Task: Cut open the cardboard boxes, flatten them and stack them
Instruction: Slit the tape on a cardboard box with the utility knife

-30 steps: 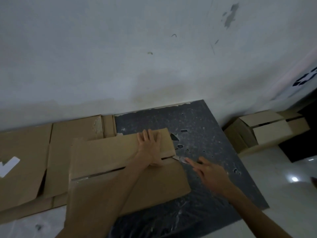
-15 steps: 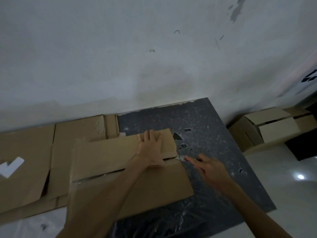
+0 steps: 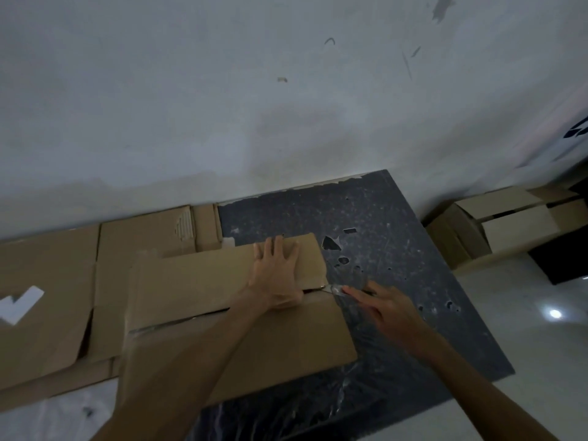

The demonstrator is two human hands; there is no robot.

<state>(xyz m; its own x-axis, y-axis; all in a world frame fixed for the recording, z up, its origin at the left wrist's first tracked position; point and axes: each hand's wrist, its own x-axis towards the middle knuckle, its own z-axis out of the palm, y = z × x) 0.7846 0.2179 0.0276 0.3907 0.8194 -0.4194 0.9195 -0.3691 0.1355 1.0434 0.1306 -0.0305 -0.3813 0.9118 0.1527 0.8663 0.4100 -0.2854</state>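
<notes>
A brown cardboard box (image 3: 197, 281) lies on the dark mat (image 3: 381, 256), its top seam running from left to right. My left hand (image 3: 278, 275) presses flat on the far flap near the seam's right end, fingers spread. My right hand (image 3: 386, 308) grips a small cutter (image 3: 334, 289), whose blade tip sits at the right end of the seam. Flattened cardboard (image 3: 47, 281) lies to the left against the wall.
A white wall rises right behind the mat. Another open cardboard box (image 3: 496, 230) stands at the right by the wall. Pale glossy floor (image 3: 541, 345) spreads to the right. A white paper piece (image 3: 19, 303) lies on the flattened cardboard at far left.
The blade tip has stayed at the seam's right end and both hands have hardly shifted. The view has tilted slightly.
</notes>
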